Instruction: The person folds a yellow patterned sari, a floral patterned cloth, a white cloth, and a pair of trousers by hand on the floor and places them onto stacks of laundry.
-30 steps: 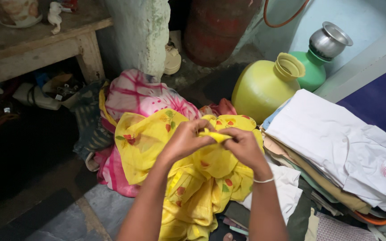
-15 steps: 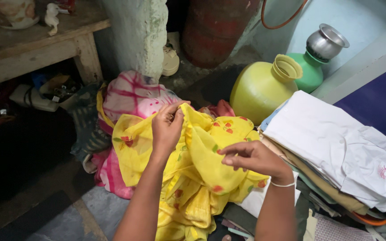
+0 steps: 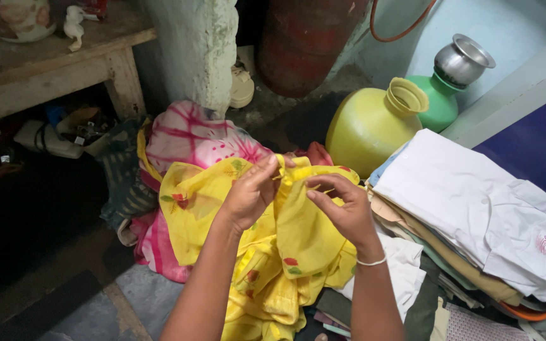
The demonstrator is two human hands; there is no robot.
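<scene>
Red gas cylinder at top centre, upright behind a rough white pillar. Wooden bench top left with clutter under it. Stack of folded clothes on the right, white shirt on top with a small pink mark near its lower right corner, too small to read. Pink tie-dye cloth heaped on the floor, partly under the yellow one. Yellow plastic pot just beside the stack, green pot behind it with a steel pot sitting on its mouth. No packages or signs in view.

Yellow cloth with red and green flower print is centre frame, held up over the pile and hanging down between the forearms. Looks thin, sheer and very light; limp, slips and bunches easily, not fragile. Best taken at the hem or a corner with a pinch, since a grab in the middle just gathers folds.

Left hand is closed around a gathered fold at the top edge. Right hand pinches the same edge close beside it, thumb against fingertips, a thin white bangle on the wrist.
</scene>
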